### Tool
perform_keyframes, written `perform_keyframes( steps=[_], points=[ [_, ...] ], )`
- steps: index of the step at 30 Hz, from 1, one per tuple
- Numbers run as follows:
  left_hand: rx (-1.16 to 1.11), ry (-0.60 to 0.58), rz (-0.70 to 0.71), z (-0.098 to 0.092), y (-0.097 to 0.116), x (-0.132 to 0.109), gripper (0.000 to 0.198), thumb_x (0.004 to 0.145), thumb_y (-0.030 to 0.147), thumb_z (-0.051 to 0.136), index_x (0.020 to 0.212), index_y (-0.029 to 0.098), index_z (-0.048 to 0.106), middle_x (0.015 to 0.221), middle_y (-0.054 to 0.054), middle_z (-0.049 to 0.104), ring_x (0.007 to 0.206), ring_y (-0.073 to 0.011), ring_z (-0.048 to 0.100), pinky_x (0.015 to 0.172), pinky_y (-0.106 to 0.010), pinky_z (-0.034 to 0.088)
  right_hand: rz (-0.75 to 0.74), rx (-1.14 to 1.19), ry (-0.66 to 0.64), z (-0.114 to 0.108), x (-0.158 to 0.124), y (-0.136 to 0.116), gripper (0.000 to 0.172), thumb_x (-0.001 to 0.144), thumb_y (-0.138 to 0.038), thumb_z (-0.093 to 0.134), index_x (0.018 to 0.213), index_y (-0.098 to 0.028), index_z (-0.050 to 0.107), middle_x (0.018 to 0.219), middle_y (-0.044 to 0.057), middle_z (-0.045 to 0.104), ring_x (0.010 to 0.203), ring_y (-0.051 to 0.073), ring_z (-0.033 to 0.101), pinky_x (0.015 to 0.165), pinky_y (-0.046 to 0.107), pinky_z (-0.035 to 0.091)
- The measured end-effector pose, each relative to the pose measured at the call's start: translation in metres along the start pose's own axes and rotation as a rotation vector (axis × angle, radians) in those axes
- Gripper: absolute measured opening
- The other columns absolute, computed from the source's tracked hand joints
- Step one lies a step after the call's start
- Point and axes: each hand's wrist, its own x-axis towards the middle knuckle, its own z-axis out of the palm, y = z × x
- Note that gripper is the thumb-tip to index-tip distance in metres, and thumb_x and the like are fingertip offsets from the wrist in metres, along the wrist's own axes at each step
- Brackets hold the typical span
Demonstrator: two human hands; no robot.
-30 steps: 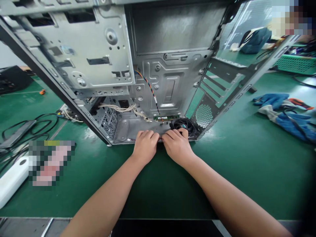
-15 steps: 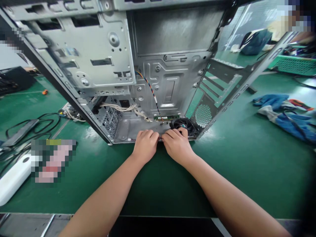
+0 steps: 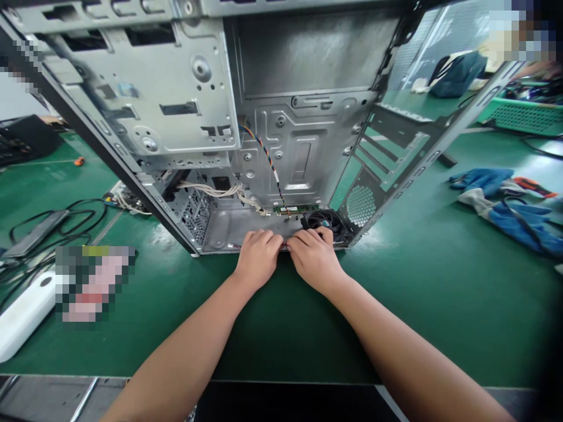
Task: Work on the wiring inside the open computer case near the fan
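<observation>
An open metal computer case (image 3: 303,158) stands on the table in front of me. My left hand (image 3: 260,255) is closed at the case's bottom front edge, fingers curled inward. Beside it, my right hand (image 3: 313,252) is closed too, thumb and fingers pinched. A thin dark cable (image 3: 284,244) shows in the small gap between them; the fingers hide most of it. Just behind my right hand sits a black cooling fan (image 3: 324,221). A green memory stick (image 3: 295,208) lies farther in. Bundled pale wires (image 3: 215,190) and a multicoloured wire (image 3: 267,153) hang inside.
On the green table (image 3: 417,281), blue-and-grey gloves (image 3: 519,214) lie to the right. A green basket (image 3: 523,115) stands at the back right. Black cables (image 3: 88,211), a power strip (image 3: 37,233) and a white device (image 3: 29,319) occupy the left.
Both hands keep nearly the same place and closed grip at the case's lower edge. The view has shifted very slightly.
</observation>
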Motion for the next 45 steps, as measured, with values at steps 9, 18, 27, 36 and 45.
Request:
perform_keyframes(
  steps=[9, 18, 27, 36, 45],
  points=[
    [-0.030, 0.020, -0.017, 0.0005, 0.0006, -0.0003, 0.019, 0.097, 0.023, 0.045, 0.083, 0.019, 0.058, 0.077, -0.003, 0.056, 0.079, -0.0198, 0.053, 0.073, -0.033, 0.035, 0.001, 0.019, 0.021, 0.0031, -0.0019, 0.0020, 0.021, 0.092, -0.018, 0.046, 0.083, -0.019, 0.065, 0.082, 0.003, 0.062, 0.079, 0.016, 0.048, 0.091, 0.036, 0.022],
    [-0.108, 0.065, -0.032, 0.0029, -0.0013, -0.0030, 0.017, 0.096, 0.024, 0.047, 0.084, 0.019, 0.058, 0.078, -0.003, 0.057, 0.078, -0.0194, 0.053, 0.072, -0.033, 0.037, 0.012, 0.026, 0.035, 0.0003, 0.0003, -0.0016, 0.021, 0.092, -0.017, 0.047, 0.082, -0.018, 0.066, 0.082, 0.003, 0.063, 0.079, 0.016, 0.049, 0.089, 0.037, 0.023],
    [-0.170, 0.077, -0.069, 0.0029, -0.0017, -0.0060, 0.012, 0.094, 0.025, 0.052, 0.086, 0.020, 0.058, 0.080, -0.002, 0.060, 0.080, -0.0195, 0.054, 0.074, -0.033, 0.037, 0.026, 0.038, 0.017, 0.0019, -0.0012, -0.0010, 0.021, 0.092, -0.019, 0.047, 0.085, -0.019, 0.067, 0.084, 0.004, 0.064, 0.080, 0.016, 0.050, 0.090, 0.037, 0.023],
    [-0.203, 0.091, -0.096, 0.0041, 0.0005, -0.0060, 0.010, 0.093, 0.023, 0.052, 0.086, 0.020, 0.058, 0.079, -0.002, 0.061, 0.080, -0.0196, 0.055, 0.076, -0.034, 0.038, 0.030, 0.051, 0.017, 0.0018, -0.0020, -0.0003, 0.021, 0.093, -0.020, 0.046, 0.087, -0.019, 0.066, 0.086, 0.004, 0.064, 0.081, 0.017, 0.050, 0.091, 0.037, 0.023],
    [-0.205, 0.120, -0.108, 0.0061, -0.0012, -0.0076, 0.009, 0.091, 0.027, 0.057, 0.085, 0.021, 0.060, 0.077, -0.001, 0.062, 0.080, -0.0194, 0.055, 0.075, -0.034, 0.037, 0.023, 0.055, 0.015, 0.0049, -0.0029, 0.0010, 0.023, 0.093, -0.020, 0.044, 0.086, -0.019, 0.066, 0.087, 0.005, 0.064, 0.083, 0.017, 0.050, 0.092, 0.038, 0.021]
  ],
)
